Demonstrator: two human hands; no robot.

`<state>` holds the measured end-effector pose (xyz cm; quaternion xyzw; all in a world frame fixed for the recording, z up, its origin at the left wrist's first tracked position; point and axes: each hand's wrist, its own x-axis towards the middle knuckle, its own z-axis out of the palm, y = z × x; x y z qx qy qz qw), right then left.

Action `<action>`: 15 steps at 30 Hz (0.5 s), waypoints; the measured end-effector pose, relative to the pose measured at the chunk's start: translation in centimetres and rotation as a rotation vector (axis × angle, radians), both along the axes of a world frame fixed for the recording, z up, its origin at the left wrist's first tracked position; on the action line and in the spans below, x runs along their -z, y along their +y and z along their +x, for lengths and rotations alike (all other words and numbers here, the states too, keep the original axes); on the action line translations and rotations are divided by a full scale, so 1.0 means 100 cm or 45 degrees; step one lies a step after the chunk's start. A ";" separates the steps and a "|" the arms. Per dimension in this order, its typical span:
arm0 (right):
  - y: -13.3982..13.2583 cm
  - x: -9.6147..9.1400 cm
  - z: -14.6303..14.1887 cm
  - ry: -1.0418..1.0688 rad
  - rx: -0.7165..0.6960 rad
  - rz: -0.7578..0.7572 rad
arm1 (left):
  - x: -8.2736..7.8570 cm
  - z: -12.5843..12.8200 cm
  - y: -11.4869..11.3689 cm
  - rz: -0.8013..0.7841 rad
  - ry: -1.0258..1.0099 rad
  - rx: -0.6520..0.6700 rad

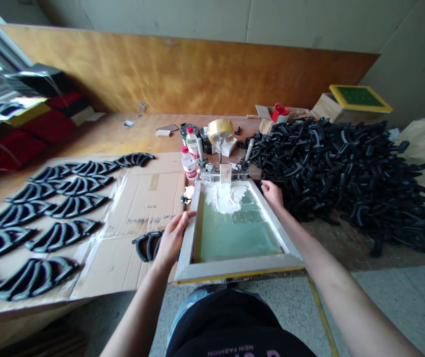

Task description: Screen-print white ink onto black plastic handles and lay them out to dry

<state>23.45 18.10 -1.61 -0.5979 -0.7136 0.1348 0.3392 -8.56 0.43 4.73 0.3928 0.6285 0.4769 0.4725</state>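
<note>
A silk-screen frame (188,270) lies in front of me, its pale rim around greenish mesh (238,235). White paste (231,198) is smeared over the mesh's far end, below a squeegee-like plate (226,174) on a metal clamp. My left hand (175,235) is at the frame's left side, fingers bent against the rim, some of them hidden. Beside that hand a curved black slatted part (147,246) rests on cardboard. My right hand (272,193) is curled just right of the frame's far right corner, close to the black pile; whatever its fingertips pinch is hidden.
Rows of black slatted parts (73,204) cover the cardboard (149,198) at left. A large heap of black pieces (327,163) fills the right side. Two red-capped bottles (189,166) and a tape roll (220,130) stand behind the frame. A yellow-edged screen (361,97) lies back right.
</note>
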 end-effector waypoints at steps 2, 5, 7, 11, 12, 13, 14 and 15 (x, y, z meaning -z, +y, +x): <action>0.012 -0.016 -0.013 -0.059 -0.040 0.120 | 0.026 0.001 -0.010 -0.138 -0.031 0.036; 0.021 -0.033 -0.059 -0.293 -0.330 0.265 | 0.060 0.006 -0.015 -0.206 -0.047 0.006; 0.022 -0.035 -0.088 -0.468 -0.506 0.198 | 0.073 0.008 -0.013 -0.208 -0.037 -0.004; 0.008 -0.023 -0.106 -0.636 -0.632 0.048 | 0.083 0.008 -0.011 -0.231 -0.033 0.046; 0.000 -0.020 -0.103 -0.646 -0.657 0.058 | 0.084 0.008 -0.011 -0.228 -0.036 0.055; -0.008 -0.018 -0.098 -0.650 -0.707 0.077 | 0.085 0.008 -0.011 -0.222 -0.038 0.059; -0.017 -0.018 -0.091 -0.651 -0.788 0.099 | 0.085 0.008 -0.011 -0.212 -0.034 0.057; -0.026 -0.020 -0.084 -0.649 -0.886 0.119 | 0.086 0.008 -0.011 -0.203 -0.022 0.052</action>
